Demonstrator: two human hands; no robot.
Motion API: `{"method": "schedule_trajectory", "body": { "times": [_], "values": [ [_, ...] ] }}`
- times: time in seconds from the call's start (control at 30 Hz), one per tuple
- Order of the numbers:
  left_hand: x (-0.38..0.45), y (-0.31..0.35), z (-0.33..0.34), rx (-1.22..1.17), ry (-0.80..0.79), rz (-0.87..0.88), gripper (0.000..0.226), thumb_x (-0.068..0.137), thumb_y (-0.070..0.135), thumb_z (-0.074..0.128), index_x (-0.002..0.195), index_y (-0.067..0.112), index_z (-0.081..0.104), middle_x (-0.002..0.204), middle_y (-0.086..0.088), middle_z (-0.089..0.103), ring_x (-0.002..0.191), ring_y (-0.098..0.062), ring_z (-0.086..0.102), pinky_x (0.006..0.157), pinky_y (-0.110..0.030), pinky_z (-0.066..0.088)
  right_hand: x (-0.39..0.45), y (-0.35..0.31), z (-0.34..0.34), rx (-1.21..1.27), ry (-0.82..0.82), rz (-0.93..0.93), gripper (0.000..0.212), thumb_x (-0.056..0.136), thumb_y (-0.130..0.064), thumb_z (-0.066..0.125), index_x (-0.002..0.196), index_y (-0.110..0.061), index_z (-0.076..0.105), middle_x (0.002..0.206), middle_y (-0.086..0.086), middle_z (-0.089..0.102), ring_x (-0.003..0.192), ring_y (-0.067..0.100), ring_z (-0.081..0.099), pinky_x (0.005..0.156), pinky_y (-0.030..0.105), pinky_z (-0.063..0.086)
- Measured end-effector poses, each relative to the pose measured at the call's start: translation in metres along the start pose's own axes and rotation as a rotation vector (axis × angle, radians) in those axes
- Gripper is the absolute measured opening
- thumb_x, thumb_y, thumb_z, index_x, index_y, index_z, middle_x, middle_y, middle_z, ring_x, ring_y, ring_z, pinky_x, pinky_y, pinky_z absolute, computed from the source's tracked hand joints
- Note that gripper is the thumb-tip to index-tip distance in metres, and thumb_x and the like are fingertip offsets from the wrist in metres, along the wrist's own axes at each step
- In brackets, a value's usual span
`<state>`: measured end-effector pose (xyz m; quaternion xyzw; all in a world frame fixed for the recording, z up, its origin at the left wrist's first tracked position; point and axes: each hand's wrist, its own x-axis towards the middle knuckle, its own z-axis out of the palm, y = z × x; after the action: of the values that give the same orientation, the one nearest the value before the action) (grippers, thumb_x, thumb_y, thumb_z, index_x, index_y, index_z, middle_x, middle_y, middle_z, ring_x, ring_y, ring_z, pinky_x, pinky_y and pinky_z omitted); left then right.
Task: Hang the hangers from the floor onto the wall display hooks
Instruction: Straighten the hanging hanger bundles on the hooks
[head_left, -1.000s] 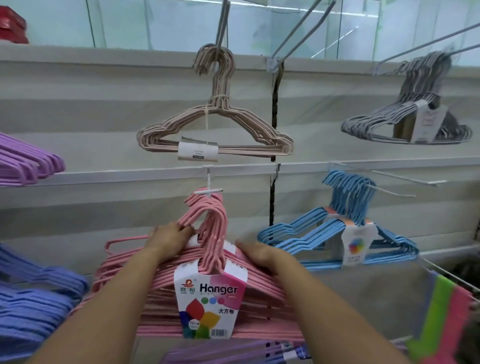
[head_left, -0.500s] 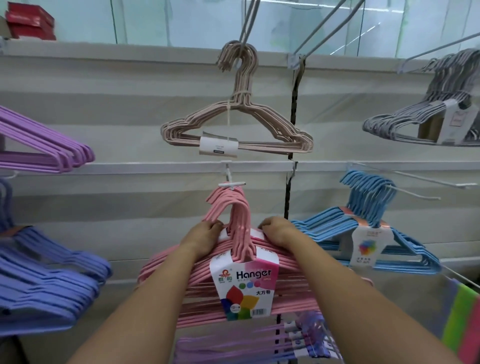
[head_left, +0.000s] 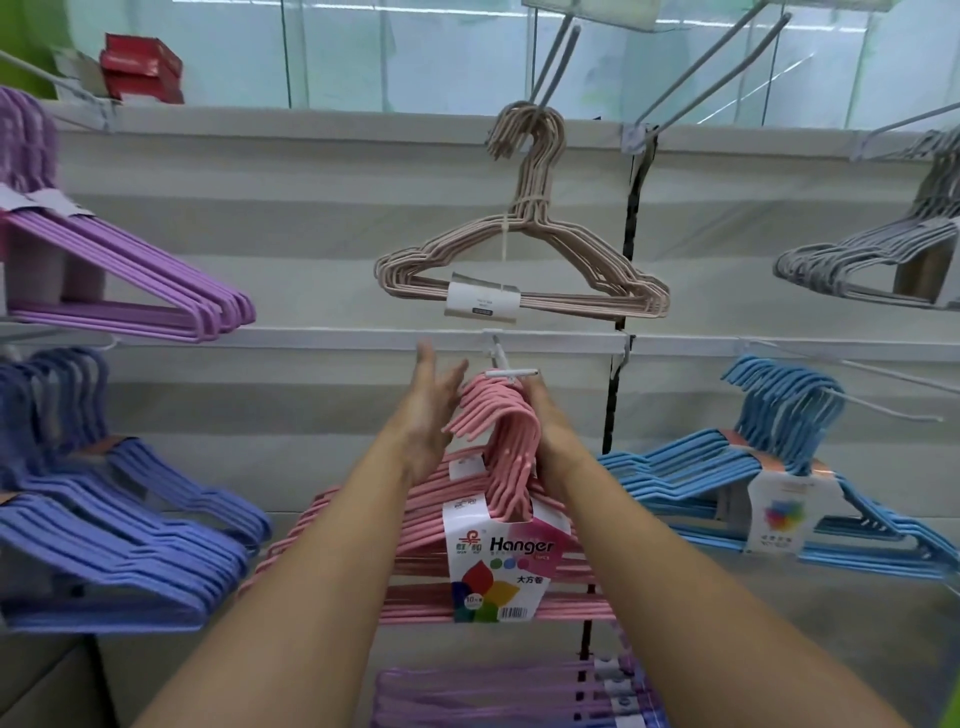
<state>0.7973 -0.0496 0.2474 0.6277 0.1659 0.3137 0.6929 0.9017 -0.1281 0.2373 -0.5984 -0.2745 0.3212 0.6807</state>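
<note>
A bundle of pink hangers (head_left: 501, 423) with a white "Hanger" label (head_left: 501, 564) hangs in front of the wall, its hooks bunched just under the white display hook (head_left: 511, 372). My left hand (head_left: 434, 410) is beside the hooks on their left, fingers straight and spread, at most brushing them. My right hand (head_left: 545, 423) is against the right side of the hooks, and its fingers wrap behind them, partly hidden. Whether the hooks sit fully on the display hook is unclear.
Beige hangers (head_left: 524, 270) hang directly above. Light blue hangers (head_left: 727, 467) are at right, grey ones (head_left: 878, 260) upper right, purple (head_left: 135, 291) and violet-blue bundles (head_left: 114, 545) at left, lilac hangers (head_left: 493, 696) below. Red boxes (head_left: 140, 73) sit on the top ledge.
Both hands moved up from the pink bundle's shoulders to its hooks. My left hand let go and opened. The bundle rose toward the display hook.
</note>
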Motion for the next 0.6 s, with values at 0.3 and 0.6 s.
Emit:
{"method": "schedule_trajectory", "body": {
  "times": [0.3, 0.6],
  "values": [
    [0.005, 0.002, 0.019, 0.199, 0.005, -0.007, 0.083, 0.083, 0.077, 0.022, 0.124, 0.017, 0.062, 0.116, -0.007, 0.067, 0.110, -0.017, 0.060, 0.094, -0.032, 0.042, 0.001, 0.003, -0.003, 0.043, -0.139, 0.041, 0.067, 0.091, -0.068, 0.033, 0.121, -0.017, 0.064, 0.105, 0.020, 0.067, 0.085, 0.027, 0.064, 0.068, 0.031, 0.051],
    [-0.015, 0.014, 0.014, 0.378, 0.071, 0.018, 0.048, 0.099, 0.050, 0.033, 0.105, 0.021, 0.070, 0.111, 0.002, 0.067, 0.110, -0.013, 0.056, 0.106, -0.033, 0.032, -0.023, -0.002, -0.004, 0.148, -0.097, -0.097, 0.053, 0.098, -0.060, 0.019, 0.097, -0.026, 0.060, 0.102, 0.008, 0.067, 0.091, 0.021, 0.063, 0.076, 0.036, 0.053]
  ]
}}
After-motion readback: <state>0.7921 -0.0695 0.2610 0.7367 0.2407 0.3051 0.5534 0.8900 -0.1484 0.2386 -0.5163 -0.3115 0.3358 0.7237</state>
